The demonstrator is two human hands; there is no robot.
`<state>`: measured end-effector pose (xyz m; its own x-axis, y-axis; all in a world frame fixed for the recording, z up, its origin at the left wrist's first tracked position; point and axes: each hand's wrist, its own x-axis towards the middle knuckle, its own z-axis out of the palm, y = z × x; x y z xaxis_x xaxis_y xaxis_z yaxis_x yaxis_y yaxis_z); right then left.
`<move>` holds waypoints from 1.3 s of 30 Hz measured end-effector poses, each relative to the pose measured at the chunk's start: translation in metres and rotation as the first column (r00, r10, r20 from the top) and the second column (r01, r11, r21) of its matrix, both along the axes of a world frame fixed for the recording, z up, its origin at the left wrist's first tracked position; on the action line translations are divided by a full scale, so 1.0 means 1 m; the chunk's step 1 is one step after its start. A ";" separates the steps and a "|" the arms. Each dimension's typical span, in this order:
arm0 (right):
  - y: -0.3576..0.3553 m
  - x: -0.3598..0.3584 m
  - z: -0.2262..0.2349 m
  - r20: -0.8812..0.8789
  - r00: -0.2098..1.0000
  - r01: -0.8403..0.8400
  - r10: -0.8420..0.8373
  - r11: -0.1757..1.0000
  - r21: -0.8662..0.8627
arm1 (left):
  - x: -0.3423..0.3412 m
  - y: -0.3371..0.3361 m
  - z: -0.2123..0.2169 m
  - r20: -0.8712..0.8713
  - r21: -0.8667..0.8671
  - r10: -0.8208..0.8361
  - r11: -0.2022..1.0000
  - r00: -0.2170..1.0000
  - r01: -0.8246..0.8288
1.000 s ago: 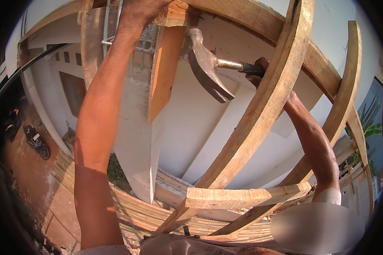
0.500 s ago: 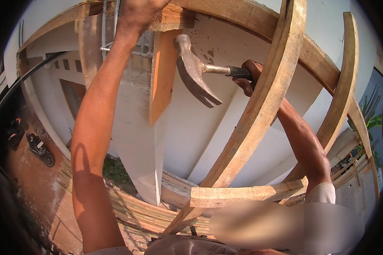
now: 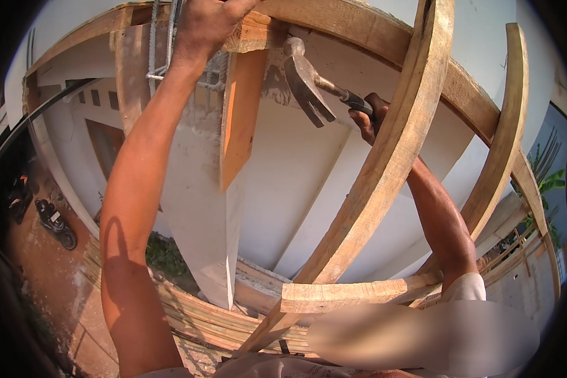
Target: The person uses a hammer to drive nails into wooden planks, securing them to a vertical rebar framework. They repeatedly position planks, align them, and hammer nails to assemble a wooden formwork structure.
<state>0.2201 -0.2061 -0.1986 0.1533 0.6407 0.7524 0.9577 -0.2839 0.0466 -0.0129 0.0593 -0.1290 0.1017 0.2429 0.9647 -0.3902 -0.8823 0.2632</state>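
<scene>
My right hand (image 3: pixel 373 116) is closed round the dark grip of a claw hammer (image 3: pixel 303 80). The hammer's striking face points up, close to the end of a short wooden block (image 3: pixel 258 34); I cannot tell whether they touch. The claw hangs down toward the right. At the top edge, my left hand (image 3: pixel 205 31) is wrapped against the left part of that block, its fingertips partly out of view. Under the block, an upright wooden board (image 3: pixel 240 116) stands against a pale concrete column (image 3: pixel 198 164). A long wooden beam (image 3: pixel 340 19) runs along the top, right of the block.
A slanting timber (image 3: pixel 384 151) crosses in front of my right forearm. Another timber (image 3: pixel 501 126) stands further right, and a short crosspiece (image 3: pixel 343 295) lies low in front. Bent steel bars (image 3: pixel 157 50) rise beside my left hand. A motorbike (image 3: pixel 55 223) is far below left.
My right hand has swung the hammer up and to the right, bringing its head nearer the block's end. My left hand stays on the block, and the view has shifted slightly.
</scene>
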 end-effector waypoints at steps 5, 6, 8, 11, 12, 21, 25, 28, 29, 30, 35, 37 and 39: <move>0.003 0.005 0.000 -0.526 0.840 0.191 -0.129 0.980 0.064 | 0.001 -0.003 -0.001 -0.009 -0.073 -0.041 0.997 0.999 0.040; 0.002 0.004 -0.001 -0.431 0.902 0.105 -0.021 0.979 0.173 | 0.000 -0.003 -0.001 -0.009 -0.009 0.050 0.999 0.999 -0.050; 0.005 0.000 -0.002 -0.109 0.993 0.053 -0.038 0.989 0.136 | -0.001 -0.003 -0.002 0.035 0.083 0.237 0.967 0.971 -0.239; 0.012 -0.001 -0.002 -0.045 0.973 0.225 -0.227 0.973 -0.041 | 0.000 0.002 0.001 0.025 0.114 0.129 0.985 0.991 -0.131; 0.013 -0.002 -0.002 0.058 0.989 0.134 -0.134 0.991 -0.008 | -0.001 0.002 0.000 0.030 0.122 0.147 0.981 0.989 -0.150; -0.010 0.002 0.006 -0.238 0.968 -0.078 0.079 0.997 0.011 | 0.056 -0.094 -0.127 0.487 -0.043 0.104 0.994 0.867 -0.095; -0.013 -0.004 0.013 -0.204 0.977 0.050 -0.057 0.998 -0.038 | 0.157 -0.079 -0.131 0.172 -0.367 -0.042 0.925 0.984 0.103; -0.011 -0.010 0.019 -0.177 0.980 -0.088 0.089 0.996 0.017 | 0.217 -0.058 -0.098 0.297 -0.507 -0.126 0.819 0.947 0.268; -0.010 -0.011 0.020 -0.177 0.977 -0.119 0.123 0.992 0.034 | 0.229 -0.052 -0.090 0.330 -0.572 -0.153 0.753 0.932 0.326; -0.010 -0.012 0.021 -0.175 0.972 -0.151 0.157 0.987 0.050 | 0.239 -0.045 -0.085 0.361 -0.571 -0.152 0.744 0.920 0.347; -0.009 -0.012 0.021 -0.129 0.982 -0.128 0.136 0.989 0.073 | 0.256 -0.016 -0.064 0.465 -0.359 -0.115 0.882 0.878 0.306; -0.008 -0.010 0.020 -0.128 0.989 -0.074 0.077 0.997 0.031 | 0.260 -0.013 -0.060 0.484 -0.283 -0.081 0.928 0.871 0.243; -0.006 -0.009 0.019 -0.156 0.988 -0.023 0.018 0.999 -0.032 | 0.264 -0.014 -0.060 0.547 -0.258 -0.199 0.884 0.813 0.390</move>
<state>0.2106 -0.2119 -0.1794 0.2534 0.6695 0.6982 0.9597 -0.2646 -0.0947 0.2508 0.0450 -0.1892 -0.2391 0.6024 0.7615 -0.7751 -0.5907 0.2240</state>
